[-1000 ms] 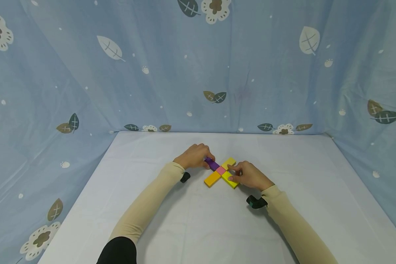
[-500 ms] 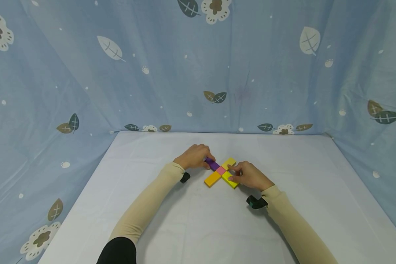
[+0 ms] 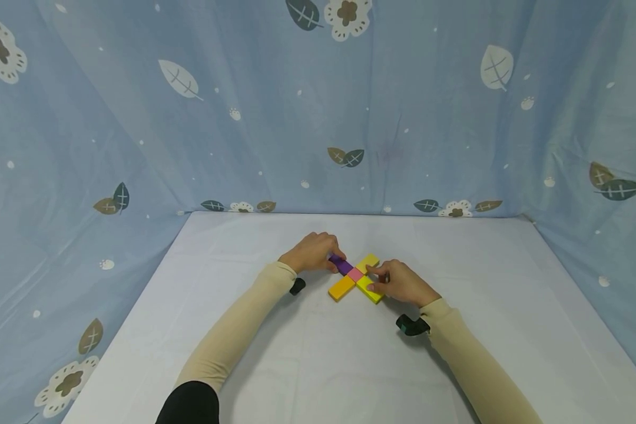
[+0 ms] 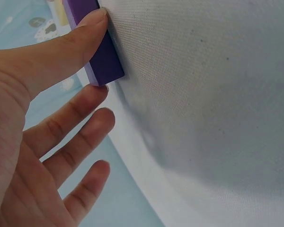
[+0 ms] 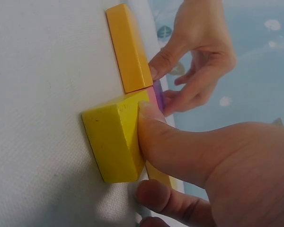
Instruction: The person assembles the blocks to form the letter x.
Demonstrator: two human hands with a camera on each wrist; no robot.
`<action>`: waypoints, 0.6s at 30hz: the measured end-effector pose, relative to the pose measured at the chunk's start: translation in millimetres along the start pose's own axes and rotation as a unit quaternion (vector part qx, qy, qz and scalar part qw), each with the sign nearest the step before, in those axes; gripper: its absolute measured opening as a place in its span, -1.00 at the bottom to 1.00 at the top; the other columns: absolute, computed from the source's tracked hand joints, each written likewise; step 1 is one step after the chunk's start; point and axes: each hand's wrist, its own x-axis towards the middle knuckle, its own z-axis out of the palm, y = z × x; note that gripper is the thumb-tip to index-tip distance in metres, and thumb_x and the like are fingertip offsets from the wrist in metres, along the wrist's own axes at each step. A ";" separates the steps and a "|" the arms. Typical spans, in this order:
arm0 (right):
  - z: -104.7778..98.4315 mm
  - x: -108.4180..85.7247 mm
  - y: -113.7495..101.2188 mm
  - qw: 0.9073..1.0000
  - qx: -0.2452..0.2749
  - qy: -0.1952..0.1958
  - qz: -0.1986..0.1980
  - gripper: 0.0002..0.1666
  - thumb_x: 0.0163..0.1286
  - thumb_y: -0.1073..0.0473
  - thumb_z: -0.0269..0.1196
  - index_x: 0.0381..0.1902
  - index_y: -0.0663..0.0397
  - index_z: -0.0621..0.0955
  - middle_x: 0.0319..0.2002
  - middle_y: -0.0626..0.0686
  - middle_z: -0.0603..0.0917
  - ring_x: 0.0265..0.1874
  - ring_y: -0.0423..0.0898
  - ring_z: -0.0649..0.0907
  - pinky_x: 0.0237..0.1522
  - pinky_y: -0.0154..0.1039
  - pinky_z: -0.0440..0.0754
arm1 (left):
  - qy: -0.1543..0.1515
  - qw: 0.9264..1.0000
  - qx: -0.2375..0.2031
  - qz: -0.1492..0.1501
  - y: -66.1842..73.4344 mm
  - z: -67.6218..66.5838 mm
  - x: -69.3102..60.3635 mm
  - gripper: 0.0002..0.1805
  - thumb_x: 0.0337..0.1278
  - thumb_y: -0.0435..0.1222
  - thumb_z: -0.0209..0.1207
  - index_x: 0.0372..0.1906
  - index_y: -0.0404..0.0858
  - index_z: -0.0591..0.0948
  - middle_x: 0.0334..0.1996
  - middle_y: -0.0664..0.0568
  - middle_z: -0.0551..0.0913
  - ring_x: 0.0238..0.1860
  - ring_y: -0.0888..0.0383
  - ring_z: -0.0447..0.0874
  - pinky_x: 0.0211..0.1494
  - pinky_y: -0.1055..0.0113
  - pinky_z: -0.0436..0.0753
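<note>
Several wooden blocks form a cross on the white table. A pink block (image 3: pixel 355 275) is its centre. My left hand (image 3: pixel 311 251) pinches the outer end of the purple block (image 3: pixel 342 265) on the upper-left arm. In the left wrist view, the thumb lies along the purple block (image 4: pixel 104 59) and the other fingers are spread. My right hand (image 3: pixel 403 282) grips the near-right yellow block (image 5: pixel 116 139), its thumb on the face and its other fingers partly hidden. The orange block (image 3: pixel 341 288) lies lower left; another yellow block (image 3: pixel 370 261) lies upper right, near my right index finger.
A white cloth covers the table (image 3: pixel 318 365). Blue patterned curtain (image 3: pixel 275 129) hangs behind it and along both sides. Dark wrist-worn devices (image 3: pixel 412 325) sit below the wrists, close to the tabletop.
Both hands and the blocks keep the same arrangement. Only a very slight shift of the whole head view shows.
</note>
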 end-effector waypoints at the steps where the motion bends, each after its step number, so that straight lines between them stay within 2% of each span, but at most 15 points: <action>1: 0.2 0.2 0.2 1.000 -0.001 0.000 0.000 -0.36 0.37 0.16 0.43 0.36 0.17 0.54 -0.37 0.05 0.58 -0.46 -0.08 0.43 -0.51 -0.37 0.34 | 0.000 1.000 0.001 0.000 -0.2 0.1 0.0 -0.56 0.13 -0.04 0.48 0.14 0.08 0.77 0.02 0.12 0.74 0.03 0.12 0.63 0.08 0.18 0.57; 10: -0.9 1.4 2.4 1.000 0.000 0.002 -0.001 -0.36 0.37 0.15 0.43 0.35 0.18 0.55 -0.36 0.06 0.57 -0.47 -0.07 0.43 -0.52 -0.35 0.34 | 0.009 1.000 0.000 0.001 -2.0 1.1 0.9 -0.51 0.10 0.00 0.49 0.18 0.07 0.75 0.04 0.09 0.72 0.04 0.10 0.63 0.11 0.16 0.59; 18: -1.3 0.0 2.0 1.000 0.004 0.003 0.007 -0.37 0.36 0.14 0.43 0.35 0.17 0.57 -0.38 0.06 0.57 -0.48 -0.07 0.44 -0.52 -0.34 0.35 | 0.022 0.999 -0.031 0.005 -5.6 -4.7 -2.7 -0.42 0.06 0.06 0.50 0.21 0.00 0.73 0.09 0.06 0.72 0.09 0.08 0.63 0.18 0.12 0.59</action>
